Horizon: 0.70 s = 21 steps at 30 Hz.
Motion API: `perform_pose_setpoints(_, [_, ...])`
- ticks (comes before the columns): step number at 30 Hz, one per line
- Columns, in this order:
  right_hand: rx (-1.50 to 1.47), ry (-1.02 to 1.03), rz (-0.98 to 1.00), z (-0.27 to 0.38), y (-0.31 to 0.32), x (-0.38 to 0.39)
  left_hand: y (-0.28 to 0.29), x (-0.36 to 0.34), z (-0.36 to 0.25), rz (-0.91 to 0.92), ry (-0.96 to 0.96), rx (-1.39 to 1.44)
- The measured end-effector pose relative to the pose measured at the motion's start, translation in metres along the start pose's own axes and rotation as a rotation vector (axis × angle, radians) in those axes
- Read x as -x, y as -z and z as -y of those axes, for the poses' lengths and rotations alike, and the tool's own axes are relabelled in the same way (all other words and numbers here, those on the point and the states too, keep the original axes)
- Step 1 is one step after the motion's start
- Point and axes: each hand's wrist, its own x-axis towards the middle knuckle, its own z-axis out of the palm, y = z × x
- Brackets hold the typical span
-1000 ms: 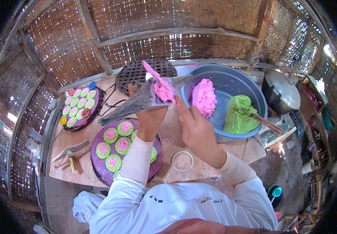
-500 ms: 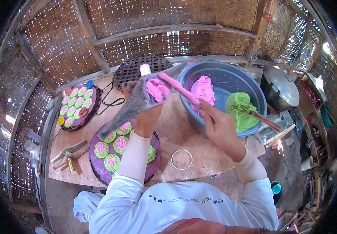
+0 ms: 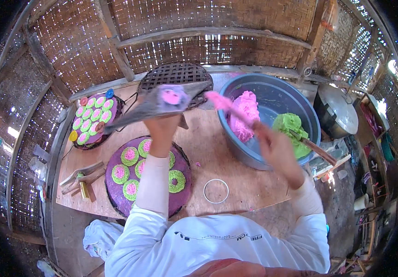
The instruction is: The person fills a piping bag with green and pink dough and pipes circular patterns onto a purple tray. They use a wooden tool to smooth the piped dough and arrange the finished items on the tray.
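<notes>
My left hand (image 3: 160, 134) is closed around a dark grey cloth bag (image 3: 136, 114), held raised above the table with its mouth spread wide. Pink dough (image 3: 171, 96) shows inside it. Blurred by motion, my right hand (image 3: 276, 150) grips a stick-like spatula (image 3: 239, 113) with pink dough on its tip. That tip is just right of the bag, apart from it, over the left rim of a blue-grey tub (image 3: 313, 111). In the tub lie a pink dough mass (image 3: 245, 102) and a green one (image 3: 285, 123). A second spatula (image 3: 320, 152) sticks out of the green dough.
Below my left forearm is a round purple-covered tray (image 3: 183, 161) with green-and-pink rosettes. Another tray of rosettes (image 3: 88, 121) stands at far left. A thin white ring (image 3: 216, 191), a wooden press (image 3: 83, 181) and a woven basket tray (image 3: 176, 76) rest on the table. A lidded pot (image 3: 339, 111) stands right.
My right hand has drawn the spatula right and down, away from the bag's mouth. The bag has shifted left and tilted, and my left forearm uncovers more of the near tray.
</notes>
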Motion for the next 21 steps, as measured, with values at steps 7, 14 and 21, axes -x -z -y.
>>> perform_pose_setpoints(7, [0.697, 0.078, 0.298, -0.141, -0.074, -0.062, 0.062, -0.004, 0.004, -0.064, 0.654, 1.07])
perform_pose_setpoints(14, [0.107, 0.244, 0.327, -0.041, -0.079, -0.088, 0.061, -0.02, -0.001, 0.26, 0.425, 1.851])
perform_pose_setpoints(21, [-2.523, -0.175, 1.466, 0.12, -0.098, 0.007, 0.029, 0.014, -0.033, 0.241, 0.332, 2.289])
